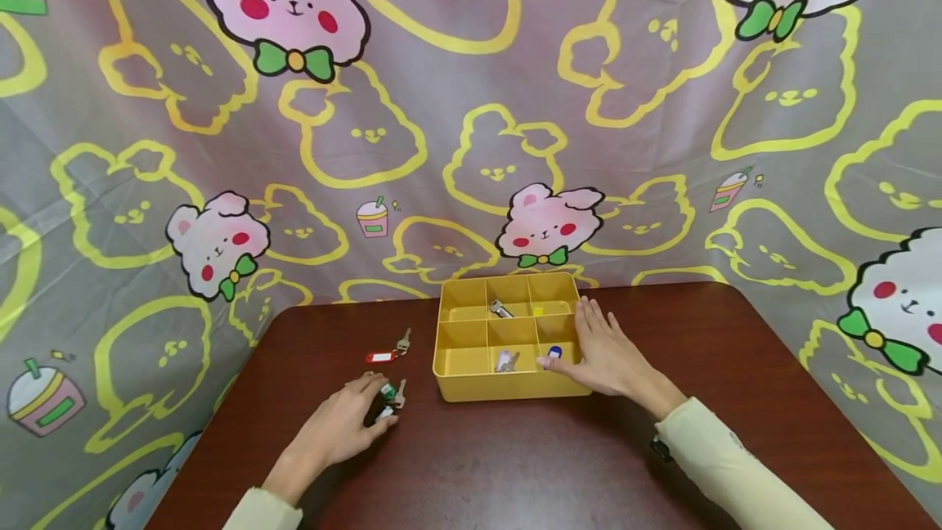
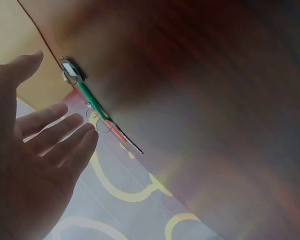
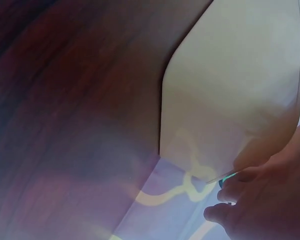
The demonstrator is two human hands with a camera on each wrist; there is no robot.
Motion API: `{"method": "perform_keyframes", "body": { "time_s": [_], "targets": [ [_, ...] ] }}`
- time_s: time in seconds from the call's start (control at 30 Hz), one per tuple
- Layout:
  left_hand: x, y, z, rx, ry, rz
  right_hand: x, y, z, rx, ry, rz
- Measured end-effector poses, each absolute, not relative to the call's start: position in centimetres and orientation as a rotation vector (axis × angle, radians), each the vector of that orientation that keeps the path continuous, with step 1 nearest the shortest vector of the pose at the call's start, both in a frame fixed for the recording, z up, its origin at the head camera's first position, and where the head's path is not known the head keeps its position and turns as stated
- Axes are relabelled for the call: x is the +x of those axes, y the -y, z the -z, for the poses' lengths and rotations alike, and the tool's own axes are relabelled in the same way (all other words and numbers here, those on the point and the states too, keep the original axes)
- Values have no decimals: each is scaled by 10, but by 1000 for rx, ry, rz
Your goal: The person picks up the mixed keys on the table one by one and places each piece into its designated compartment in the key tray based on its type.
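My left hand [image 1: 342, 419] hovers low over the left of the table, fingers reaching around a key with a green tag [image 1: 388, 391] and a black tag [image 1: 385, 413]. In the left wrist view, a gap shows between its fingers and the green tag [image 2: 91, 100]. Behind them lies a key with a red tag [image 1: 380, 357]. The right hand [image 1: 614, 354] rests against the right side of a yellow divided box [image 1: 471, 387], fingers straight along the wall, thumb over the front right compartment. That compartment holds a blue tag [image 1: 554, 353].
In the box's front middle compartment lies a key with a pale purple tag [image 1: 504, 361]. A key [image 1: 500, 309] lies in the back middle one, a yellow tag [image 1: 538, 312] in the back right. Patterned cloth [image 1: 456, 252] hangs behind the brown table [image 1: 500, 464].
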State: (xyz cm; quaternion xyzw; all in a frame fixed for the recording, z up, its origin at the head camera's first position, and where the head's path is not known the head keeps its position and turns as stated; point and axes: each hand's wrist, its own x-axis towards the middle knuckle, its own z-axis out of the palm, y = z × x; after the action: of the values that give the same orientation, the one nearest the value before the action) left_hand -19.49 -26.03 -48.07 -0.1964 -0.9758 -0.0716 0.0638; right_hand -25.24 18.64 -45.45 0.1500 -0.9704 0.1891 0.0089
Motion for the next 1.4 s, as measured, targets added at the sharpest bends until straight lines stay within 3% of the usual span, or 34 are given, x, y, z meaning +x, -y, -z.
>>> {"method": "perform_keyframes", "body": {
  "time_s": [1.4],
  "targets": [
    [-195, 258, 490, -826, 2780, 84, -250, -188, 464, 481, 2996, -543]
  ]
}}
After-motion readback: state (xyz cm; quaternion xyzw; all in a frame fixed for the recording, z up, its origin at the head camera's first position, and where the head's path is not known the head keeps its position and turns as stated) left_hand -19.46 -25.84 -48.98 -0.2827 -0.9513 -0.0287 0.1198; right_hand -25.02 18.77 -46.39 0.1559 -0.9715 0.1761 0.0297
